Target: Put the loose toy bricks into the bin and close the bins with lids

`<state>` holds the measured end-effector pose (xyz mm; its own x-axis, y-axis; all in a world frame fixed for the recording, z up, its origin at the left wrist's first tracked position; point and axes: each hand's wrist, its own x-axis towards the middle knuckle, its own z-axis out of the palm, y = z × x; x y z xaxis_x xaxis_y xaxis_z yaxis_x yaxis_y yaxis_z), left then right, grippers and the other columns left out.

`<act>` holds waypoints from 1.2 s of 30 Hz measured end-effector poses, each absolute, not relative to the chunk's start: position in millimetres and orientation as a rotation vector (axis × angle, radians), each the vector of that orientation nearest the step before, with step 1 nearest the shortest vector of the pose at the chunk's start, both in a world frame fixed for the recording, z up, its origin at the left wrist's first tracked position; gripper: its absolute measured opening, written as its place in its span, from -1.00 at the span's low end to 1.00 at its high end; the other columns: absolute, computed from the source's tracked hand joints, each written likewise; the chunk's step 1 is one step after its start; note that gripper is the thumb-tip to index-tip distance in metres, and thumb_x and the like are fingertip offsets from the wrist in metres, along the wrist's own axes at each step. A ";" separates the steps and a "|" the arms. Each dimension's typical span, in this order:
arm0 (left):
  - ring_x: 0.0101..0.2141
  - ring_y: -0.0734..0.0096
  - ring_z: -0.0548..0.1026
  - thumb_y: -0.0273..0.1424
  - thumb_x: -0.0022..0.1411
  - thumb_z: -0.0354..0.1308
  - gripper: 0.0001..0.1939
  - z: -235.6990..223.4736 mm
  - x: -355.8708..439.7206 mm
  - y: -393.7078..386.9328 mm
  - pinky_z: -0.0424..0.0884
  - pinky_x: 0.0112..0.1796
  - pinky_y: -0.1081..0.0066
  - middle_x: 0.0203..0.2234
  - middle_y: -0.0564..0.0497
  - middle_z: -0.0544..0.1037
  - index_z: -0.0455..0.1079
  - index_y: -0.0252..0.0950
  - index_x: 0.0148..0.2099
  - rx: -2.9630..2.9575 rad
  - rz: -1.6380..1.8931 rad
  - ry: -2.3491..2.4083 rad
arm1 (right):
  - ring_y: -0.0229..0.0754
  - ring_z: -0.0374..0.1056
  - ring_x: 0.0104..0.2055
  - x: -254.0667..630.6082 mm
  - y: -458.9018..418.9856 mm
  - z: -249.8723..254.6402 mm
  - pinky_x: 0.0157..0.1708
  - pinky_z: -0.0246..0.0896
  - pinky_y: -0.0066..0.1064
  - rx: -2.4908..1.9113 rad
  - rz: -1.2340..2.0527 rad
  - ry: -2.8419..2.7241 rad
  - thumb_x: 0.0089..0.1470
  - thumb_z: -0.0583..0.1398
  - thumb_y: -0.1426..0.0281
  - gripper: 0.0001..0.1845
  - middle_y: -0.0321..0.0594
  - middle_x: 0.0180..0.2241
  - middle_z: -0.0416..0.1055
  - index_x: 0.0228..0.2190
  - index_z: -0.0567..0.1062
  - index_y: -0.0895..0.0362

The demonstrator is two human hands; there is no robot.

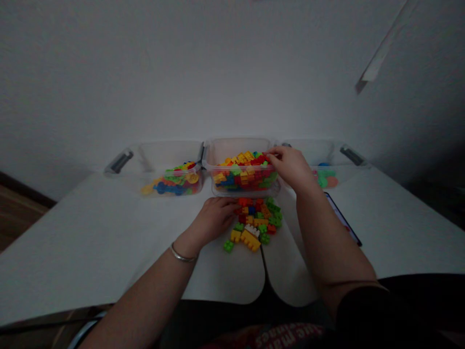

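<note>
A loose pile of plastic building blocks point(260, 222) in yellow, green, red, orange and white lies on the white table, with one blue piece in it. My left hand point(217, 216) rests at the pile's left edge, fingers stretched toward the red and orange blocks; its fingertips are partly hidden. Behind the pile stands a clear plastic box point(242, 193) filled with more blocks. Over its right rim reaches my right hand point(288, 165), thumb and forefinger closed at a red building block point(258, 160) on top of the heap.
Left of the middle box is another clear box point(170, 191) with colourful plastic pieces and wheels. A third clear box point(327, 183) with fewer pieces stands to the right. A phone point(343, 219) lies beside my right forearm. A seam splits the table point(221, 281) at the front.
</note>
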<state>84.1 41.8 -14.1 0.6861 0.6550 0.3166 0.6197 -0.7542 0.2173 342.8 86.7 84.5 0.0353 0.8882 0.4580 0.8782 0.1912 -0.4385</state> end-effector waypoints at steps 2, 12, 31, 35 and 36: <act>0.03 0.04 0.51 -0.50 0.24 0.18 -0.65 -14.1 84.2 41.8 0.39 -0.01 0.05 0.03 -0.12 0.58 0.50 -0.17 0.06 2.804 0.591 1.056 | 0.03 0.49 -0.16 342.1 87.0 84.4 -0.04 0.35 -0.06 -1.663 -0.017 -1.842 0.19 0.13 0.30 -0.70 -0.10 -0.23 0.62 -0.26 0.66 0.08; -0.08 0.07 0.52 -0.45 0.28 0.17 -0.76 -12.6 79.9 45.7 0.38 -0.12 0.15 -0.09 -0.15 0.59 0.53 -0.21 -0.02 2.829 0.572 1.111 | 0.08 0.48 -0.10 336.3 83.2 84.8 0.00 0.33 0.00 -1.643 -0.153 -1.927 0.23 0.09 0.27 -0.65 -0.04 -0.17 0.61 -0.19 0.64 0.12; -0.39 0.42 0.43 -0.26 0.07 0.28 -0.76 -3.9 89.2 51.4 0.31 -0.37 0.43 -0.36 0.04 0.55 0.44 -0.26 -0.23 1.604 1.014 1.110 | -0.07 0.47 -0.03 307.1 50.9 98.5 0.05 0.28 -0.19 -0.851 -0.113 -1.994 0.21 0.15 0.36 -0.78 -0.09 -0.12 0.60 -0.18 0.57 0.13; -0.40 0.49 0.44 -0.32 -0.04 0.36 -0.70 5.9 91.2 48.1 0.32 -0.36 0.50 -0.40 0.06 0.53 0.49 -0.29 -0.22 1.151 1.077 0.908 | -0.09 0.45 -0.01 294.7 46.7 94.5 0.04 0.27 -0.20 -0.762 0.070 -2.172 0.23 0.15 0.33 -0.77 -0.13 -0.11 0.59 -0.15 0.56 0.11; -0.40 0.50 0.45 -0.33 -0.06 0.38 -0.68 8.0 91.2 47.5 0.34 -0.36 0.50 -0.41 0.05 0.54 0.50 -0.30 -0.21 1.087 1.070 0.871 | -0.10 0.45 -0.01 291.8 45.7 93.6 0.05 0.26 -0.20 -0.743 0.107 -2.208 0.23 0.16 0.35 -0.78 -0.13 -0.09 0.59 -0.14 0.56 0.12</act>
<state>91.2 47.5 8.0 0.2689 0.9623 -0.0411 -0.2350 0.1070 0.9661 291.8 45.7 93.6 -0.5185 0.5432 0.6604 0.4768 0.8248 -0.3040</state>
